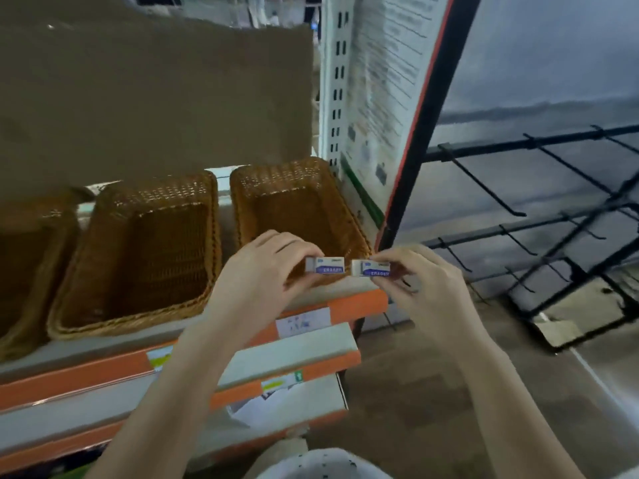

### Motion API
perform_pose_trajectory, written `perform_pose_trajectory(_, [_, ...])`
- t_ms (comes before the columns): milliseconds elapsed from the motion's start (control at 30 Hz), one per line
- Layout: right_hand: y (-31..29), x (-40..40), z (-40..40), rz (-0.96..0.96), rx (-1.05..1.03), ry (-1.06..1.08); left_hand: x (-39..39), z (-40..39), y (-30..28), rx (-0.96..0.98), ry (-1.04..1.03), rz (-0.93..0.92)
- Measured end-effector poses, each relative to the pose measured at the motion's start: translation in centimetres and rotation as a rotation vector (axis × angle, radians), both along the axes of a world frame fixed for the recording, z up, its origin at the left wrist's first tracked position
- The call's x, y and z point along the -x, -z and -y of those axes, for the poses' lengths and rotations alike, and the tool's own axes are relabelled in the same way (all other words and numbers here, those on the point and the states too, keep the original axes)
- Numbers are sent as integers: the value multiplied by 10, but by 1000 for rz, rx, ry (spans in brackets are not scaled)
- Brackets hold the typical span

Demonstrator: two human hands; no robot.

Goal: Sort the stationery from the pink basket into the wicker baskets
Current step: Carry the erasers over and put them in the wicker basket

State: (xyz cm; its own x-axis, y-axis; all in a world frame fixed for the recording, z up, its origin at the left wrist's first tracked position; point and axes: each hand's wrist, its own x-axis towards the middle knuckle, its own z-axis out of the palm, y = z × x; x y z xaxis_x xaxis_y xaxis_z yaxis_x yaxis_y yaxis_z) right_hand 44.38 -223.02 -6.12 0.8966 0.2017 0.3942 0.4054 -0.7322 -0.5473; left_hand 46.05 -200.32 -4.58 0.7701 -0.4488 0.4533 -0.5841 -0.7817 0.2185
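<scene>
— Left hand [266, 267]?
— Pinching one eraser [325, 265] by its left end, fingers curled round it, holding it up in front of the right wicker basket [349, 216], over its near rim.

— Right hand [425, 285]?
— Pinching a second eraser [370, 268] by its right end, holding it level with the first, the two just beside each other, ends nearly meeting.

— Middle wicker basket [86, 271]?
— Sitting left of the right one on the orange-edged shelf [363, 302]. Another wicker basket [20, 305] showing partly at far left.
</scene>
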Motion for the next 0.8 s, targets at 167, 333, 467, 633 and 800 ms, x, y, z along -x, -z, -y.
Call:
perform_pose_trajectory(167, [-10,-46,-34,45,-9,-89,-27,-32,-11,-7,-116,-28])
perform_pose_trajectory(333, [-17,-101,-63,45,56,-113,-77,-58,-22,-56,-218,-61])
perform_pose_trajectory(467, [-15,-152,-79,14,135,-70,-123,-69,-21,-102,-248,-164])
perform_pose_trajectory(633, [-4,-210,-88,-64,248,-135,-176,-71,-3,-207,-305,-259])
perform_pose_trajectory(800, [11,-255,-101,-123,337,-178,-213,-65,17,-260,-350,-298])
